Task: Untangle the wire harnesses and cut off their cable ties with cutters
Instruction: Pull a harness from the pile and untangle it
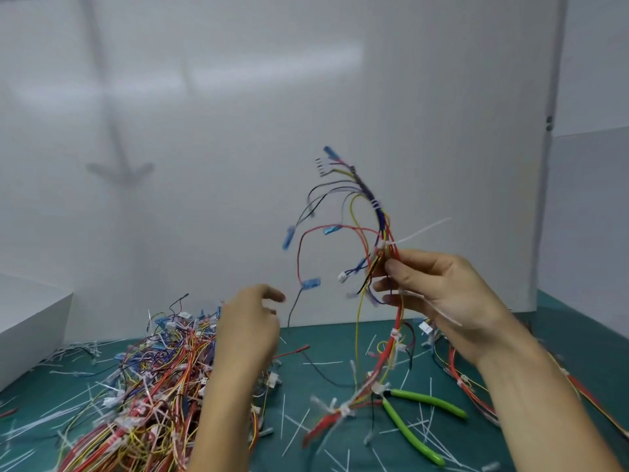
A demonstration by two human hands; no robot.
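A white panel wall (238,131) is filling the upper two thirds of the view, and a faint grey arrow-shaped shadow is lying on it at the left. Below it a teal-green table mat (340,338) is spreading to the bottom edge, with a white box (30,321) sitting at its left side, cut off by the frame. A tangled pile of multicoloured wire harnesses (153,386) is lying on the mat at the lower left and running out of the picture.

The right hand (442,287) is gripping a single red, yellow and blue wire harness (377,233) in front of the wall, thumb and fingers curled round the bundle. Its upper branches are fanning out in the air, while its lower end is trailing down onto the mat. The left hand (248,321) is hovering above the pile, fingers loosely bent and holding nothing, though motion is blurring it.

Green-handled cutters (415,417) are lying on the mat at the lower right, handles splayed apart; the trailing wires are partly hiding the head. A long white cable tie (422,229) is sticking out of the held bundle just above the right thumb. Cut white tie scraps (323,362) are littering the mat, many of them too blurred to make out singly.
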